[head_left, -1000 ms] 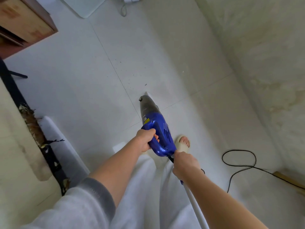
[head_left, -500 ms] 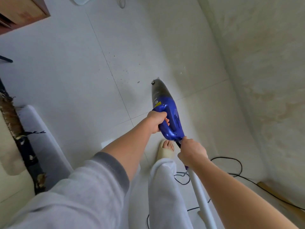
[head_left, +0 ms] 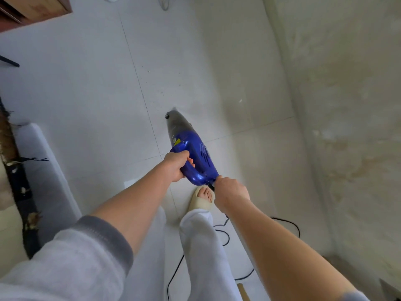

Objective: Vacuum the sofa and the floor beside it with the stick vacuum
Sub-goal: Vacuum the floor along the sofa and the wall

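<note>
Both hands are on the blue stick vacuum (head_left: 193,153), left hand (head_left: 176,165) wrapped round its loop handle, right hand (head_left: 231,192) gripping just behind, nozzle down near the tiled floor (head_left: 86,94); it looks rigid, light plastic, best steered from that handle.

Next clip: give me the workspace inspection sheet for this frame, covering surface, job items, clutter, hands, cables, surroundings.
Surface: pale tiled floor, specks of dirt ahead of the nozzle.
Job's things: blue stick vacuum, grey nozzle end pointed down at the floor.
Clutter: nothing seen beyond the dirt specks.
Hands: left hand holds the vacuum's loop grip; right hand holds the rear end, where the cord leaves.
Cables: black cord trails in loops on the floor behind the sandalled foot.
Surroundings: stained wall to the right; wooden furniture top left.
</note>
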Motion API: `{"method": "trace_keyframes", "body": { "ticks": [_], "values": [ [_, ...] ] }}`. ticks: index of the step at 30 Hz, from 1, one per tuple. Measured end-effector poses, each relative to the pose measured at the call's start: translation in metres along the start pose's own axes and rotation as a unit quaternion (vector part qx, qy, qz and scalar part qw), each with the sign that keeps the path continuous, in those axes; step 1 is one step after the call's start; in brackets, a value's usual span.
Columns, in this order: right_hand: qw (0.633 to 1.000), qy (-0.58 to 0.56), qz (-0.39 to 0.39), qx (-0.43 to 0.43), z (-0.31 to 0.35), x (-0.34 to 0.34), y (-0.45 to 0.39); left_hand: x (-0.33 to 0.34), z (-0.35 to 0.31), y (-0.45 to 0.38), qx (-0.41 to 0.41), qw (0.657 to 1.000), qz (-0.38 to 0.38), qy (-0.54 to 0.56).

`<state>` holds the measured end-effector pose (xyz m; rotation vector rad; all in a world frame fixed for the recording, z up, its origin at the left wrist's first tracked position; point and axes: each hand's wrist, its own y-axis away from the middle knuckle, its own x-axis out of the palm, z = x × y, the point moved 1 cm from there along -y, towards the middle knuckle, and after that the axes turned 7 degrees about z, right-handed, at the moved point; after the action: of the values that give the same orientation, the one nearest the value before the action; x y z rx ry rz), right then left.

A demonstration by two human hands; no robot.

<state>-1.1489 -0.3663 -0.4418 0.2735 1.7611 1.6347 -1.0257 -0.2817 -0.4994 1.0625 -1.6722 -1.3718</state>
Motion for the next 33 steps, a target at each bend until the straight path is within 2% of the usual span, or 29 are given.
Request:
{"method": "trace_keyframes", "body": {
  "ticks": [10, 22, 28, 33],
  "values": [
    [0.999, 0.017, 0.026, 0.023, -0.039, -0.009, -0.006, 0.043, 0.005, -0.002, 0.003, 0.999, 0.028, 0.03],
    [0.997, 0.053, 0.05, -0.009, 0.013, 0.031, 0.024, -0.026, 0.045, 0.022, -0.024, 0.997, 0.011, 0.072],
    [0.996, 0.082, 0.031, -0.029, 0.047, 0.048, 0.023, -0.071, 0.058, 0.02, -0.02, 0.996, -0.001, 0.088],
    [0.997, 0.071, 0.008, -0.013, 0.057, 0.045, 0.02, -0.074, 0.044, 0.015, -0.01, 0.996, 0.024, 0.081]
  ]
}}
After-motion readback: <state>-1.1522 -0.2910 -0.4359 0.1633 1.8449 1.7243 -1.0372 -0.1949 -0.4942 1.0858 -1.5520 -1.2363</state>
